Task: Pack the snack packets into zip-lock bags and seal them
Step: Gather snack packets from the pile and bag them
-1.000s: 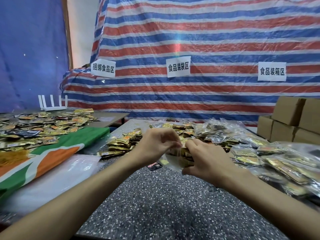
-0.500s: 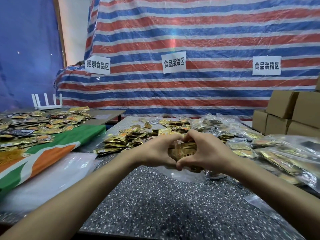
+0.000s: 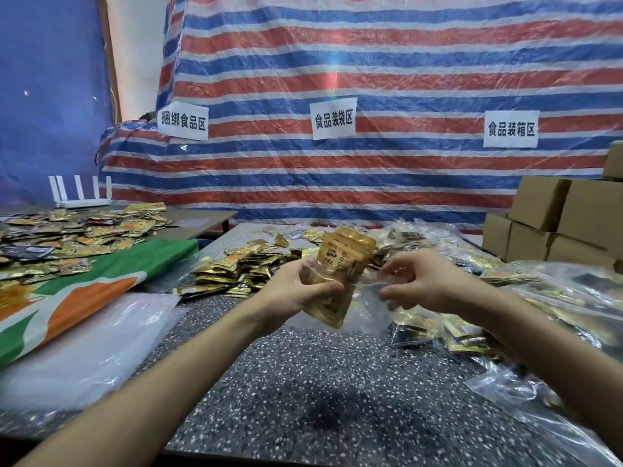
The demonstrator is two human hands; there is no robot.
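One stack of packets (image 3: 340, 261) gripped in left hand (image 3: 296, 293), right hand (image 3: 426, 281) at 3 o'clock pinching clear bag (image 3: 365, 310), loose pile (image 3: 232, 269) at 10 o'clock on surface (image 3: 303, 399)

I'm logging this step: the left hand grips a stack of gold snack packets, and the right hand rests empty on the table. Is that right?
Not quite. The left hand does grip the stack of gold snack packets, but the right hand is not resting empty. The head view shows it raised, pinching the edge of a clear zip-lock bag.
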